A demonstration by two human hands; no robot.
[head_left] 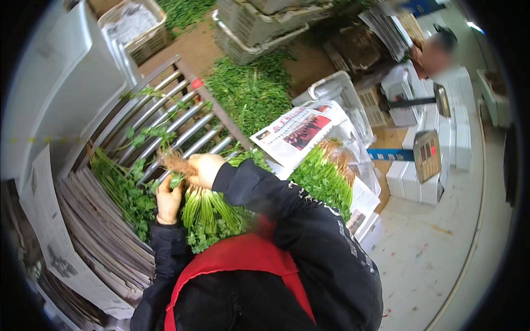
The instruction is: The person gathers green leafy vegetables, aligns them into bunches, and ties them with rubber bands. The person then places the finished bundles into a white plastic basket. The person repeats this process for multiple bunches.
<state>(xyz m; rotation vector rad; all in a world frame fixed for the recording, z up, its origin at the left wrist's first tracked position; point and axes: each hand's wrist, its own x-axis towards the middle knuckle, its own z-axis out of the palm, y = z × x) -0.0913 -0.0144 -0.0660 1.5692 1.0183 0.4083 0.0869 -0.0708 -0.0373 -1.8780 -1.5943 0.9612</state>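
My right hand (205, 170) grips a bunch of coriander-like leafy herbs (211, 211) near its root end. The brown, stringy roots (176, 162) stick out to the left of the fist, while pale green stems fan down towards my red apron (236, 256). Close beside the roots, my left hand (168, 202) pinches a small leafy sprig (177, 180). Both hands are above the near side of a rack of metal bars (182, 120). Loose herb stalks (124, 190) lie along the left, next to my left hand.
Stacked newspapers (99, 231) line the left side. A rooted herb pile (327, 178) rests on newspaper (296, 128) at right, near a scale display (427, 157) and white boxes (414, 182). Greens (252, 91) cover the floor by stacked crates (248, 37). Another person (434, 53) is at upper right.
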